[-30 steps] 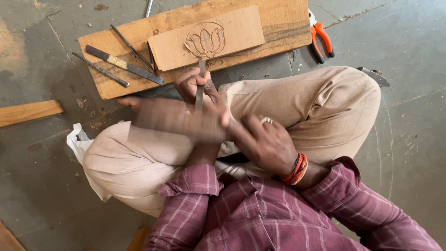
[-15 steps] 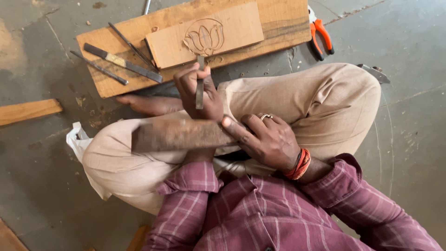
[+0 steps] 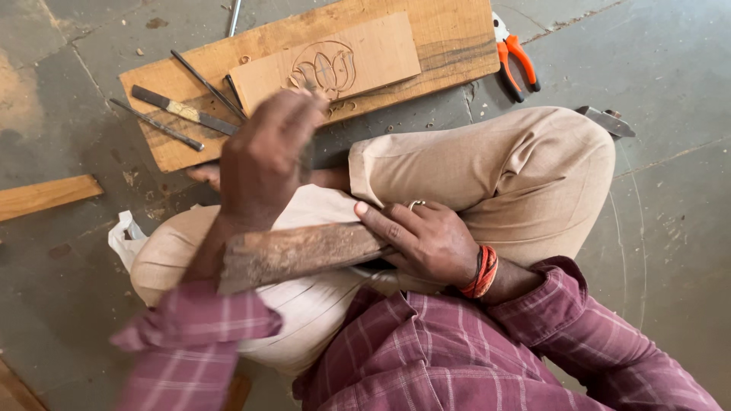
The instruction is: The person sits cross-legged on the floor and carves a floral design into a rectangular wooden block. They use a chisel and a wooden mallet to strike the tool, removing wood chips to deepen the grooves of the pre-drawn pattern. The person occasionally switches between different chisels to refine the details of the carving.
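Left hand: the left hand [image 3: 266,156] is seen raised at centre-left of the frame, blurred; the fingers appear curled around a chisel handle, though the tool itself is barely made out.
Right hand: the right hand [image 3: 422,240] is laid at centre frame on the end of a rough wooden mallet [image 3: 301,255], fingers closed over it, the block resting across the lap.
Carving panel: a pale wood panel with a lotus relief [image 3: 327,68] is found at upper centre, lying on a darker wooden board [image 3: 449,38] on the floor.
Spare tools: several chisels and files [image 3: 183,110] are lined up on the board's left part, at upper left of the frame.
Pliers: orange-handled pliers [image 3: 518,65] are lying on the floor, upper right, just beside the board.
Offcut: a wood strip [image 3: 46,196] is seen at the left edge.
Doing it well: the edge is best seated in a cut line before the mallet is lifted, and light taps are judged safer than heavy ones.
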